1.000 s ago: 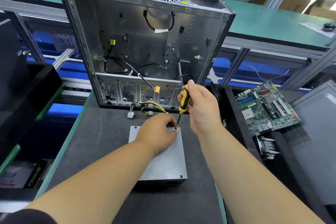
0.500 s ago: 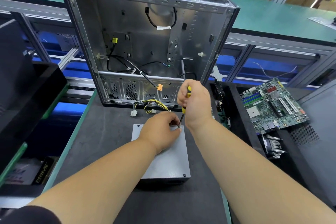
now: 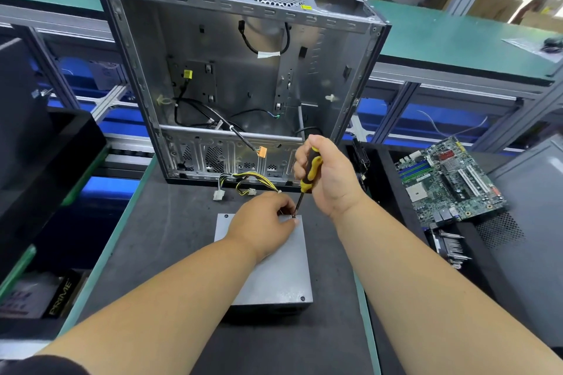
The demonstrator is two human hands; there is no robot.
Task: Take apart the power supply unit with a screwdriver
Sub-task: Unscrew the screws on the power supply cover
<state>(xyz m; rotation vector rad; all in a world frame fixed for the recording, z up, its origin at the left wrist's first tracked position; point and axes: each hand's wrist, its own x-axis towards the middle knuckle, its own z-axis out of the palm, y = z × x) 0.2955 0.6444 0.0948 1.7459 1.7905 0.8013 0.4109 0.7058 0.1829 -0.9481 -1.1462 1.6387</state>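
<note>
One power supply lies flat in the middle of the dark worktop, with one bundle of yellow and black wires running from its far edge. One empty computer case stands upright at the worktop's far edge. One circuit board lies off to the right. Both forearms reach forward from the near edge. The right hand is wrapped round one yellow and black screwdriver, held nearly upright with its tip at the power supply's far right corner. The left hand rests on the lid, fingers curled at the tip; whether they pinch it or a screw cannot be told.
</note>
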